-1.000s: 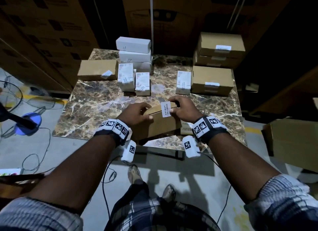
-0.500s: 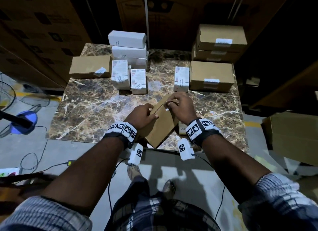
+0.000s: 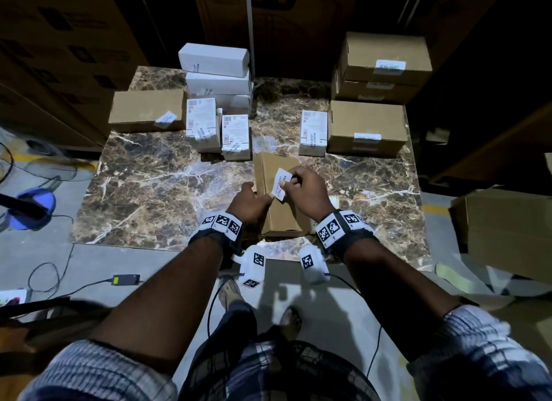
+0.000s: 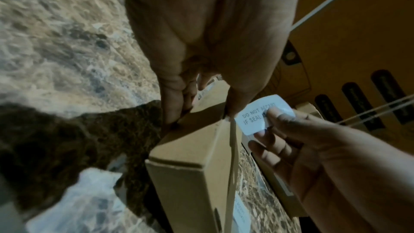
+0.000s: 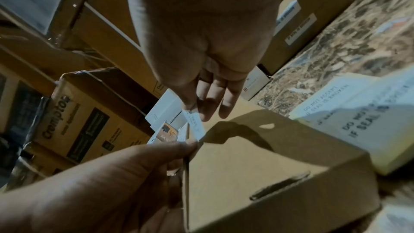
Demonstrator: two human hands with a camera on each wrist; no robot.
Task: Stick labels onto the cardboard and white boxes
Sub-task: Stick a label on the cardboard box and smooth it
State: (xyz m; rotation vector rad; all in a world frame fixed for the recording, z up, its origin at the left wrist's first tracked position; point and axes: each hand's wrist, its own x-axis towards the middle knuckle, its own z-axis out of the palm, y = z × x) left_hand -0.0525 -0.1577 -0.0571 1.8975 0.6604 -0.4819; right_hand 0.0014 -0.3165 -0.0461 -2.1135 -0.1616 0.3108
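While most boxes [image 3: 366, 126] on the table [image 3: 149, 191] already carry seals, yours remains bare. Your right hand [image 3: 307, 191] pinches the label [image 3: 281, 183]; your left hand [image 3: 249, 202] grips the cardboard box [image 3: 276, 167].

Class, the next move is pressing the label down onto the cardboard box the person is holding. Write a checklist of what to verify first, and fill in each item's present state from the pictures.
1. Label in hand: ok, the right hand pinches it by one end.
2. Box steadied: ok, the left hand grips its left edge, thumb on top.
3. Box lies flat on the table: ok in the head view.
4. Label over the box edge where the flap closes: ok, one end sits at the left thumb.
5. Label already stuck: not ok, most of it stands off the cardboard.
6. Sticky side faces the box: cannot tell.
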